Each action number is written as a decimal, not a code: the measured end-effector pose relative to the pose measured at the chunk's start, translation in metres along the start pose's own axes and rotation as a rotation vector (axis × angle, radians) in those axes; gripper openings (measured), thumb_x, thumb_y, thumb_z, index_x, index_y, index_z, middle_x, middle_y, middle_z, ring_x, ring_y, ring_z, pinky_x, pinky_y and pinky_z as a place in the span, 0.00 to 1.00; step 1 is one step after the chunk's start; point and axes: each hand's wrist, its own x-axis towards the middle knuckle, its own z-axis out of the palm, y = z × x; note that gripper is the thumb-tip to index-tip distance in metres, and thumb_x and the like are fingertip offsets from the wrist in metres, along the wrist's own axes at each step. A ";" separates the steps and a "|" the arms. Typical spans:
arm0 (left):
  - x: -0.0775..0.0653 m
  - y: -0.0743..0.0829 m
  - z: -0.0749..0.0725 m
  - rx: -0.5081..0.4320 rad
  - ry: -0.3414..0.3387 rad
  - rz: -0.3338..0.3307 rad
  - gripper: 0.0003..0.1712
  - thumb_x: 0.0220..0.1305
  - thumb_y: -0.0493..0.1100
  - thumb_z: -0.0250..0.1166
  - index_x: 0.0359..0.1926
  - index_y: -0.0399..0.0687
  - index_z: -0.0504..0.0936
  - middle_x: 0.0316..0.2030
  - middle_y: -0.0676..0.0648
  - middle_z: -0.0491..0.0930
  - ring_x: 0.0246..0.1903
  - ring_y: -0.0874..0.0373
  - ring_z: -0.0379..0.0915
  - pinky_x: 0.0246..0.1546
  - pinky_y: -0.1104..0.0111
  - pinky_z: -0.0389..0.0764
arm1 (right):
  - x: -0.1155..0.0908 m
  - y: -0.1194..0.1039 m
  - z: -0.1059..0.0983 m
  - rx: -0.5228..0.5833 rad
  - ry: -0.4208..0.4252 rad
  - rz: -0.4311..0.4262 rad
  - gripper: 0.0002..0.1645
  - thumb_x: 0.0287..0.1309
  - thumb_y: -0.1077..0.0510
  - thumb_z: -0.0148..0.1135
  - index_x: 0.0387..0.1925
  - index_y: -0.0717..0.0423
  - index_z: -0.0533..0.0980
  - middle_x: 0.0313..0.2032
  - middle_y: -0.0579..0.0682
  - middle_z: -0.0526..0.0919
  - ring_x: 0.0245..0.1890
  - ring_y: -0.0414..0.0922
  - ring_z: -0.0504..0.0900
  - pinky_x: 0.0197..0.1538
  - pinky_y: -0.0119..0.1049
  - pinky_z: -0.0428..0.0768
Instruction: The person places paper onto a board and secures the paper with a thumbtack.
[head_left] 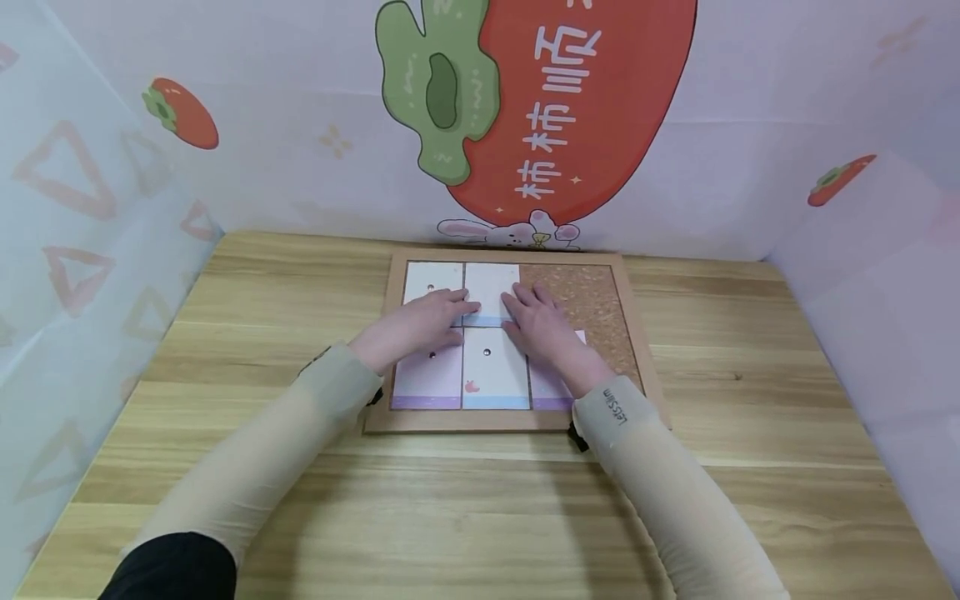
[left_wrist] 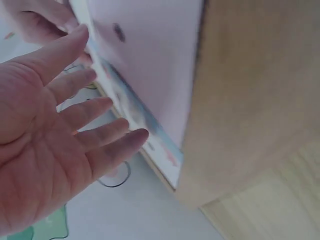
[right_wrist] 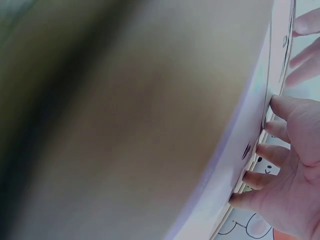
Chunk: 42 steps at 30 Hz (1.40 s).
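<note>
A wood-framed cork board (head_left: pixel 588 287) lies on the table, with white cards in two rows on it. Over its left part reaches my left hand (head_left: pixel 426 323), fingertips at the left edge of the upper middle card (head_left: pixel 491 287). The fingers of that hand spread out straight in the left wrist view. My right hand (head_left: pixel 546 329) rests its fingertips at the right edge of the same card, fingers extended. Beneath the right hand, a lower right card (head_left: pixel 551 390) is partly covered. Small tacks show on the lower middle card (head_left: pixel 495 379) and the upper left card (head_left: pixel 420 275).
A lower left card (head_left: pixel 427 383) with a purple bottom stripe also bears a tack. Bare cork shows along the board's right side. The wooden table (head_left: pixel 465 517) extends around the board, and a printed backdrop (head_left: pixel 300 167) stands behind it.
</note>
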 end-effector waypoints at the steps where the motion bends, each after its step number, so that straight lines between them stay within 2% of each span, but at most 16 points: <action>1: 0.001 0.000 0.001 0.006 -0.014 -0.011 0.34 0.70 0.47 0.63 0.74 0.50 0.65 0.77 0.40 0.57 0.76 0.43 0.54 0.76 0.51 0.58 | 0.000 0.000 0.001 0.000 -0.002 0.000 0.35 0.75 0.45 0.48 0.77 0.48 0.56 0.79 0.54 0.51 0.80 0.60 0.45 0.77 0.63 0.54; 6: 0.005 -0.002 0.003 0.019 -0.055 -0.044 0.35 0.70 0.48 0.63 0.74 0.52 0.64 0.77 0.44 0.56 0.76 0.45 0.54 0.76 0.53 0.59 | -0.001 0.001 0.002 0.023 -0.014 -0.010 0.35 0.75 0.45 0.48 0.77 0.47 0.55 0.79 0.53 0.50 0.80 0.60 0.44 0.77 0.62 0.51; 10: 0.006 -0.001 0.003 0.034 -0.062 -0.039 0.35 0.70 0.48 0.63 0.74 0.52 0.64 0.77 0.44 0.56 0.76 0.44 0.55 0.76 0.53 0.59 | -0.008 0.007 -0.006 0.121 -0.019 -0.049 0.36 0.74 0.47 0.51 0.78 0.47 0.54 0.79 0.52 0.51 0.80 0.58 0.44 0.79 0.59 0.49; 15: 0.007 0.000 0.001 0.045 -0.073 -0.057 0.35 0.70 0.49 0.64 0.75 0.54 0.64 0.78 0.45 0.55 0.76 0.43 0.55 0.76 0.52 0.59 | -0.023 0.021 -0.022 0.245 0.051 -0.152 0.39 0.71 0.51 0.58 0.77 0.53 0.56 0.77 0.56 0.59 0.78 0.55 0.56 0.78 0.54 0.56; 19: 0.006 0.001 0.000 0.041 -0.074 -0.062 0.36 0.69 0.48 0.65 0.74 0.53 0.64 0.77 0.44 0.55 0.76 0.43 0.55 0.76 0.52 0.59 | -0.044 0.041 -0.033 0.358 0.101 -0.193 0.41 0.69 0.51 0.61 0.76 0.53 0.57 0.74 0.57 0.64 0.73 0.57 0.66 0.75 0.55 0.63; 26: 0.005 0.002 0.001 0.032 -0.066 -0.055 0.36 0.69 0.48 0.64 0.75 0.53 0.64 0.77 0.44 0.55 0.76 0.42 0.54 0.76 0.52 0.59 | -0.085 0.089 -0.039 0.611 0.162 -0.178 0.38 0.68 0.54 0.62 0.75 0.54 0.60 0.70 0.61 0.70 0.68 0.62 0.70 0.70 0.59 0.69; 28: 0.005 0.001 0.001 0.026 -0.059 -0.057 0.36 0.69 0.48 0.65 0.74 0.54 0.64 0.77 0.44 0.55 0.76 0.43 0.54 0.76 0.52 0.59 | -0.097 0.103 -0.037 0.644 0.213 -0.168 0.36 0.67 0.57 0.63 0.73 0.57 0.63 0.67 0.63 0.72 0.66 0.60 0.73 0.70 0.54 0.71; 30: 0.005 0.001 0.001 0.018 -0.054 -0.060 0.36 0.68 0.47 0.65 0.74 0.54 0.64 0.77 0.44 0.56 0.76 0.43 0.54 0.76 0.52 0.59 | -0.109 0.119 -0.033 0.663 0.281 -0.171 0.34 0.65 0.61 0.64 0.70 0.60 0.66 0.64 0.63 0.76 0.64 0.51 0.76 0.69 0.42 0.73; 32: 0.006 0.001 0.001 0.015 -0.050 -0.059 0.36 0.68 0.47 0.65 0.74 0.54 0.65 0.77 0.44 0.56 0.76 0.42 0.54 0.76 0.52 0.60 | -0.121 0.134 -0.030 0.676 0.356 -0.165 0.33 0.61 0.65 0.67 0.67 0.62 0.69 0.60 0.58 0.79 0.60 0.39 0.77 0.65 0.29 0.74; 35: 0.007 0.000 0.002 0.018 -0.046 -0.050 0.36 0.68 0.47 0.65 0.74 0.53 0.64 0.77 0.44 0.56 0.76 0.42 0.54 0.76 0.52 0.60 | -0.139 0.159 -0.027 0.682 0.437 -0.143 0.31 0.59 0.68 0.68 0.63 0.64 0.72 0.54 0.41 0.82 0.54 0.24 0.76 0.59 0.15 0.73; 38: 0.008 0.000 0.002 0.022 -0.035 -0.043 0.36 0.68 0.47 0.65 0.74 0.53 0.65 0.77 0.43 0.56 0.75 0.41 0.55 0.75 0.52 0.61 | -0.156 0.183 -0.025 0.683 0.462 -0.064 0.29 0.58 0.67 0.69 0.61 0.65 0.73 0.49 0.25 0.79 0.51 0.21 0.77 0.54 0.12 0.73; 42: 0.008 0.000 0.001 0.017 -0.024 -0.042 0.36 0.68 0.47 0.66 0.74 0.53 0.66 0.77 0.43 0.57 0.75 0.41 0.56 0.75 0.52 0.61 | -0.177 0.213 -0.022 0.709 0.442 0.039 0.27 0.60 0.65 0.67 0.61 0.66 0.73 0.46 0.23 0.80 0.48 0.20 0.79 0.48 0.12 0.76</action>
